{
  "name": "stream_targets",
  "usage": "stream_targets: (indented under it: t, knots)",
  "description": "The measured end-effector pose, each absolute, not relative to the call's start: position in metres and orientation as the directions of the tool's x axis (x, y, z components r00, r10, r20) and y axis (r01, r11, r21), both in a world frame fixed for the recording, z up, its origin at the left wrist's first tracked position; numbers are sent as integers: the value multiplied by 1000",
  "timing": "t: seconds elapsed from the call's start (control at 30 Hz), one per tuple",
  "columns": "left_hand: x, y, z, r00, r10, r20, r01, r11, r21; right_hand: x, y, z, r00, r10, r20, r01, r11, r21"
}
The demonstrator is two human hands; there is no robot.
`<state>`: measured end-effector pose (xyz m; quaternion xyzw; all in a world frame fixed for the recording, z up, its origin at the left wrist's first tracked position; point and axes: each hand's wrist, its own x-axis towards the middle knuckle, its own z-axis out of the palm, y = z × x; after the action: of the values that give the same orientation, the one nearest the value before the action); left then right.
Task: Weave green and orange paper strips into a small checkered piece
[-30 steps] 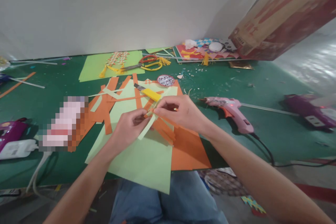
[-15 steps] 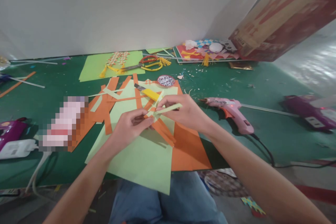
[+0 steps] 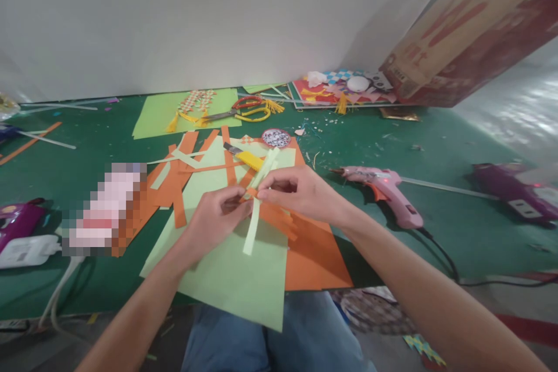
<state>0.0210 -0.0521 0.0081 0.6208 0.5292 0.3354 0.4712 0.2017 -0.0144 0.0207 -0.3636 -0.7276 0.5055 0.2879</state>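
Both my hands pinch a small piece of interlaced orange and pale green paper strips over the pale green sheet (image 3: 235, 279). My left hand (image 3: 220, 209) grips its left side with thumb and fingertips. My right hand (image 3: 300, 189) pinches it from the right, fingers curled. One pale green strip (image 3: 251, 232) hangs down toward me between the hands, and another pale green strip (image 3: 268, 164) sticks out away from me. Orange strips (image 3: 274, 220) extend to the lower right under my right hand. A yellow utility knife (image 3: 248, 159) lies just beyond the fingers.
A pink glue gun (image 3: 383, 186) lies to the right, its cord trailing off the edge. Scissors (image 3: 244, 110) and tasselled woven paper lie at the back. Orange paper strips (image 3: 178, 209) overlap on the left, near a blurred-out device (image 3: 107, 206). A cardboard box (image 3: 462, 35) stands at back right.
The pale green strip that pointed right across my right hand now hangs down toward me. My right fingers have shifted at the joint of the strips; the left hand stays nearly still.
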Motion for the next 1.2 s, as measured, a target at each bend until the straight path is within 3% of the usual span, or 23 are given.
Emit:
stream_targets:
  t: [0.3,0.6,1.0,1.2]
  knots:
    - [21,-53,10,230,972,-49,404,-50,913,200,-15,11,-521,842,138,327,346,-879]
    - [22,-53,7,196,980,-34,369,-41,929,197,-19,16,-452,883,126,355,308,-883]
    - [21,-52,8,201,977,-65,319,-3,948,197,-21,15,-424,875,233,394,410,-823]
    - [21,-52,9,191,978,-83,356,10,935,196,-21,16,-446,881,162,427,368,-826]
